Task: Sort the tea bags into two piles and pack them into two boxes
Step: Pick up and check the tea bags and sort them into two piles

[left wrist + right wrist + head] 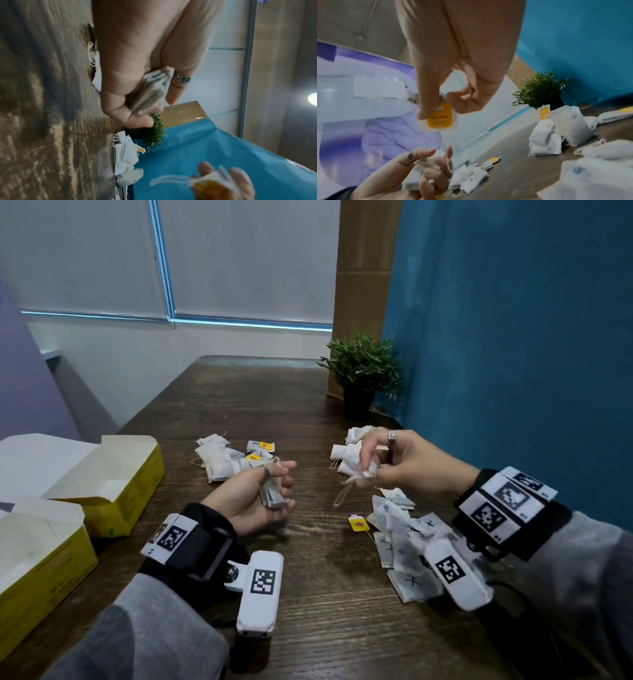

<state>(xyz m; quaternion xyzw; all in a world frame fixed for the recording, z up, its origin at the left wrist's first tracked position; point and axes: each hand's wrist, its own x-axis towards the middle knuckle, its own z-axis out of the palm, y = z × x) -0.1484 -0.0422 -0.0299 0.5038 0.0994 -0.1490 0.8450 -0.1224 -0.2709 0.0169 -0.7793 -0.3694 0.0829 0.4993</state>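
Left hand (255, 501) palm up above the surface (239, 405), fingers curled round a small stack of bags (274, 496). Right hand (402, 462) raised opposite, thumb and fingertip pinching one bag (439, 119) by its yellow-tagged end, string loop (344, 494) dangling below. Three groups of bags on the surface: far left pile (222, 460), far right pile (349, 453), unsorted heap (400, 539) near the right wrist. Two yellow boxes (120, 484) open at left, nothing seen in them, so packing not yet begun.

Likely trouble: dangling string snagging a finger or another bag's string during a hand-over, dragging extras along. Loose stack in the left hand liable to fan out and slip if the curl relaxes. Marks on the bags small and faint, so a misread could put one in the wrong pile. Strings tangling within the heap, lifting two at once.
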